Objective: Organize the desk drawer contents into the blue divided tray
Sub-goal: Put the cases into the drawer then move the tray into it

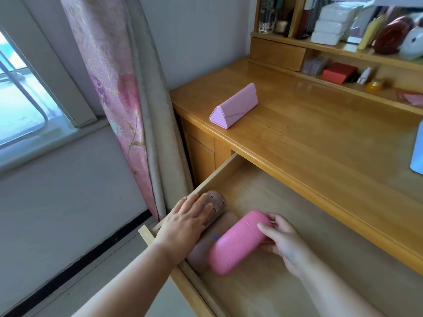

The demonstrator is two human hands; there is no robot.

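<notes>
1. the drawer (263,202) stands pulled out below the desk top (320,138). three cases lie crowded in its near left corner: a brown patterned case (216,202) against the left wall, a tan case (219,227) beside it, and a pink case (238,242) lying partly over the tan one.
2. the left hand (185,223) rests on the brown patterned case with fingers nearly straight and spread, pressing on it, not gripping it.
3. the right hand (281,239) has its fingers curled round the far end of the pink case, thumb on top, so it holds that case.
4. the step in hand looks like lifting the pink case out. to do it well, raise the held end first so it clears the tan case under it, and keep the left hand steadying the others so they do not slide.
5. the blue divided tray is not plainly in view; a pale blue object (417,154) at the right edge of the desk top could be part of it, but i cannot tell.
6. a pink triangular case (234,106) sits near the left edge of the desk top. shelves (332,45) at the back edge hold boxes and bottles.
7. a flowered curtain (119,99) and a window (23,88) are to the left of the desk.
</notes>
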